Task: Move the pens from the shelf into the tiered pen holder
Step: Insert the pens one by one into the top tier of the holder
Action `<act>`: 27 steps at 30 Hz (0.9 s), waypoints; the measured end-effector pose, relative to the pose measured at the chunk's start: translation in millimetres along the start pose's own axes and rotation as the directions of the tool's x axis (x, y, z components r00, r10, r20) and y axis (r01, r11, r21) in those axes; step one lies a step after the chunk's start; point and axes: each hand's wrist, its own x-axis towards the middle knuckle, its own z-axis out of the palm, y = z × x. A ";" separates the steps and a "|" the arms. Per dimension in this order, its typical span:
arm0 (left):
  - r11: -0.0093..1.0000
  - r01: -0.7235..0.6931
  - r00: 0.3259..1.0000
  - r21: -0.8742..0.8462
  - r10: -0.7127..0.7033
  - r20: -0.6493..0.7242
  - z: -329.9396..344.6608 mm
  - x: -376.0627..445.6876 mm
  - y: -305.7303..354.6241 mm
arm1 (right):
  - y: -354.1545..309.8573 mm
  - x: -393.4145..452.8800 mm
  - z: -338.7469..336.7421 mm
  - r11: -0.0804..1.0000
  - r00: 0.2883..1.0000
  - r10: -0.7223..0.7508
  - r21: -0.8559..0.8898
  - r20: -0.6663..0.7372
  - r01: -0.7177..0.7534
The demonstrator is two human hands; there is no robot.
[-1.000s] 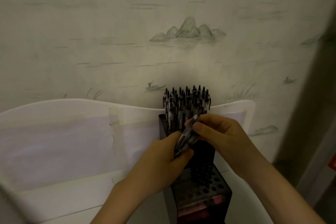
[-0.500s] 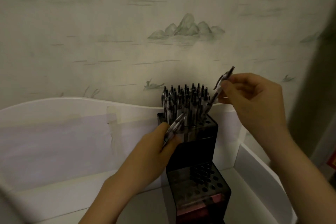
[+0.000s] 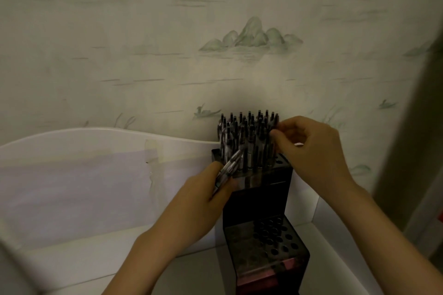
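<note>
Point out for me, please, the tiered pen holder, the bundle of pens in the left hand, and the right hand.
tiered pen holder (image 3: 260,196): head view, dark front wall of upper tier.
bundle of pens (image 3: 231,166): head view, barrels above the fingers.
right hand (image 3: 311,148): head view, back of the hand.

We have only 1 view, worn on the head, looking forward and slightly down from close range at the tiered pen holder against the wall.

Left hand: the left hand grips a small bundle of pens, beside the pen holder.
Right hand: the right hand pinches one pen at the right edge of the upper tier.
Upper tier: crowded with upright pens.
Lower tier: its holes are open.
Shelf: white shelf under a painted wall.
</note>
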 end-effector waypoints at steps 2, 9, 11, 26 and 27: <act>1.000 0.001 1.000 -0.002 -0.001 0.004 0.3 -0.2 1.2 | 1.3 -3.2 2.6 1.000 1.000 0.003 -0.004 0.007 -0.003; 0.999 -0.017 1.000 -0.039 0.018 0.016 4.1 0.3 4.9 | 7.5 -7.2 5.3 0.996 0.997 0.083 -0.029 -0.003 -0.083; 0.999 -0.015 1.000 -0.042 0.016 0.018 4.9 0.7 5.9 | 8.6 -10.1 7.3 0.995 0.996 0.093 -0.030 0.008 -0.092; 0.998 -0.050 0.995 -0.025 0.052 0.085 20.0 1.2 7.5 | -22.2 -47.3 1.6 0.864 0.904 0.215 0.361 0.369 -0.352; 0.999 -0.053 0.995 -0.011 0.054 0.083 21.8 1.3 8.0 | -23.0 -48.8 2.2 0.838 0.893 0.236 0.384 0.384 -0.387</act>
